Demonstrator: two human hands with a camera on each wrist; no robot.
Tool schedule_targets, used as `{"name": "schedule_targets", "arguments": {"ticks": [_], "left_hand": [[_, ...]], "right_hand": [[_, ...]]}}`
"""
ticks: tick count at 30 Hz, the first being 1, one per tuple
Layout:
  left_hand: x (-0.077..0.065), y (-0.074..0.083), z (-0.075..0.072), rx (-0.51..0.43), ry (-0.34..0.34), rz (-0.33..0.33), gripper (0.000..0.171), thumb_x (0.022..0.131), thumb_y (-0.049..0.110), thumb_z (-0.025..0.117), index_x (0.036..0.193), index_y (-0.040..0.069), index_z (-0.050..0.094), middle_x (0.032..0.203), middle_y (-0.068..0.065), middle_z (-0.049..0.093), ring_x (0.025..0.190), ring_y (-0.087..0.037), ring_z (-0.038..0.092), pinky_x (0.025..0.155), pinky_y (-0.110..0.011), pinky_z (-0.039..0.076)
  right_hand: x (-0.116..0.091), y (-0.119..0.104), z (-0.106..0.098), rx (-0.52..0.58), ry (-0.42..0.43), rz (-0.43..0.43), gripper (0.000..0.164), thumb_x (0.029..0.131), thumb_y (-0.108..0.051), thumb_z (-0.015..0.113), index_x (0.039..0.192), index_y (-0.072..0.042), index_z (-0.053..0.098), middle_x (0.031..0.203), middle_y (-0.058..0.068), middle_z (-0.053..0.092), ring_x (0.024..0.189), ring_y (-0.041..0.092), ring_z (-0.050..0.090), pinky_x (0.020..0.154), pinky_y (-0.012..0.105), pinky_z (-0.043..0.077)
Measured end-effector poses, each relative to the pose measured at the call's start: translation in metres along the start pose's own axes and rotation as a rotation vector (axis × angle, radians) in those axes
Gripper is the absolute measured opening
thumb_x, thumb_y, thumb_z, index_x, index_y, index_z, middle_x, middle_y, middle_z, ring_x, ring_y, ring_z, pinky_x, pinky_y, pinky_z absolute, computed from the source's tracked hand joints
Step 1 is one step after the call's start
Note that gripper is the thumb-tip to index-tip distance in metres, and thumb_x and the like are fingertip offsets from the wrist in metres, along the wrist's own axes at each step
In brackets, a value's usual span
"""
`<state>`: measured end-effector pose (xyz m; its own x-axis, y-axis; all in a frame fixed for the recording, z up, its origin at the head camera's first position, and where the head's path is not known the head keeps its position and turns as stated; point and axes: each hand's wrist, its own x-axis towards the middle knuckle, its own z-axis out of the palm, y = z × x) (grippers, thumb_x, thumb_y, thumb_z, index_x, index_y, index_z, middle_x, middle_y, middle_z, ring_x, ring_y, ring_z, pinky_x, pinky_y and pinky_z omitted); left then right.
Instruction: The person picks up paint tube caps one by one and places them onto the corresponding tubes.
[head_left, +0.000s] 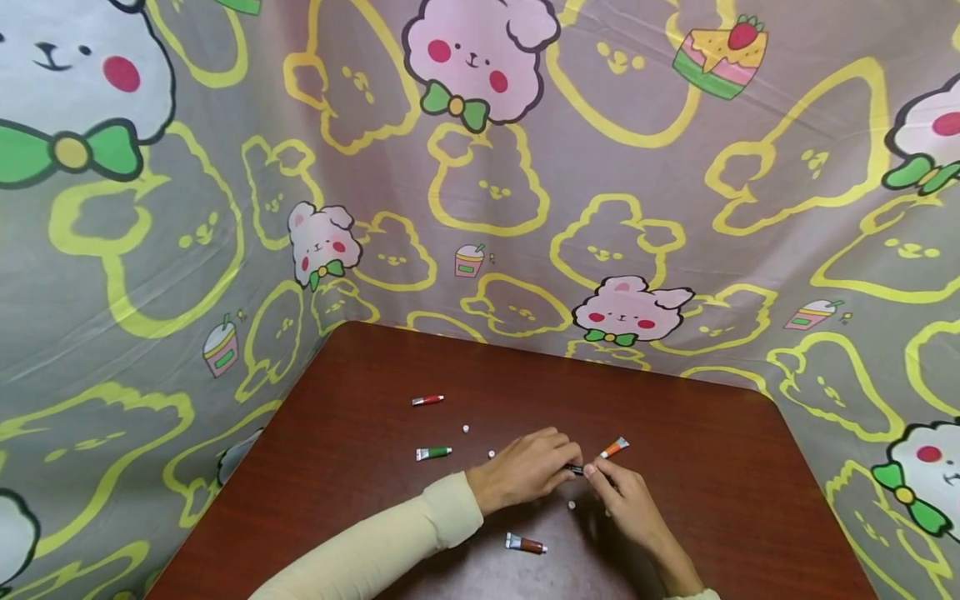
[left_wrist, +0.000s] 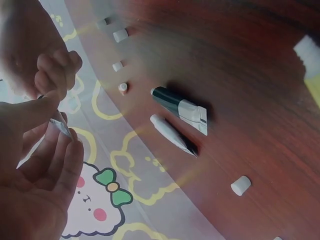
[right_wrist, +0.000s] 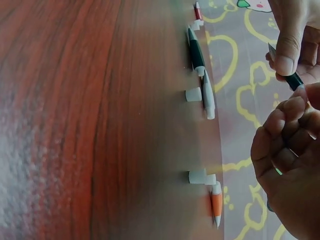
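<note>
A small black paint tube (head_left: 575, 470) is held just above the table between both hands. My left hand (head_left: 528, 468) pinches its body between thumb and fingers, and the flattened silver end (left_wrist: 61, 126) shows in the left wrist view. At the tube's other end my right hand (head_left: 626, 500) pinches with thumb and fingertips, which hide most of the cap. In the right wrist view the dark tube (right_wrist: 293, 80) slants down from my left thumb to my right fingers. An orange paint tube (head_left: 614, 448) lies just beyond my right hand.
Red (head_left: 428, 401) and green (head_left: 434, 453) paint tubes lie on the left, and a brown tube (head_left: 527, 544) lies nearer. Several loose white caps, such as one cap (head_left: 572, 505), are scattered about. Patterned cloth (head_left: 495, 192) rises behind the table (head_left: 360, 375).
</note>
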<state>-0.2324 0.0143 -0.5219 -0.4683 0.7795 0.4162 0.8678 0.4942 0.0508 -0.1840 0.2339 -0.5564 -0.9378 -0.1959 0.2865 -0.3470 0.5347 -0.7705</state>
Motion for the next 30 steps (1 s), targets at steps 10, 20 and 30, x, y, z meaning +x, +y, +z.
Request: {"name": "schedule_targets", "arguments": {"ticks": [10,20,30], "left_hand": [[0.0,-0.005,0.002,0.013,-0.05,0.015,0.01,0.104,0.03,0.075,0.109,0.023,0.072,0.105,0.012,0.073,0.099,-0.006,0.065,0.089,-0.021,0.053],[0.002,-0.03,0.008,-0.004,-0.097,-0.118,0.014,0.101,0.029,0.079,0.111,0.021,0.074,0.106,0.008,0.074,0.101,-0.01,0.069,0.09,-0.024,0.057],[-0.006,-0.061,0.019,-0.045,-0.14,-0.254,0.015,0.097,0.024,0.083,0.107,0.017,0.074,0.102,0.002,0.074,0.094,-0.016,0.07,0.086,-0.031,0.058]], "right_hand": [[-0.001,0.003,0.0,-0.005,-0.021,0.078,0.03,0.112,-0.024,0.062,0.083,-0.018,0.066,0.069,-0.012,0.049,0.056,0.0,0.046,0.052,0.023,0.042],[0.003,0.014,-0.011,-0.151,0.146,-0.025,0.006,0.099,-0.008,0.079,0.102,-0.013,0.078,0.095,-0.005,0.078,0.086,-0.002,0.069,0.073,0.027,0.061],[0.005,0.035,-0.024,-0.276,0.156,-0.102,0.026,0.085,0.001,0.088,0.107,-0.01,0.079,0.093,-0.007,0.076,0.084,-0.001,0.067,0.071,0.024,0.058]]}}
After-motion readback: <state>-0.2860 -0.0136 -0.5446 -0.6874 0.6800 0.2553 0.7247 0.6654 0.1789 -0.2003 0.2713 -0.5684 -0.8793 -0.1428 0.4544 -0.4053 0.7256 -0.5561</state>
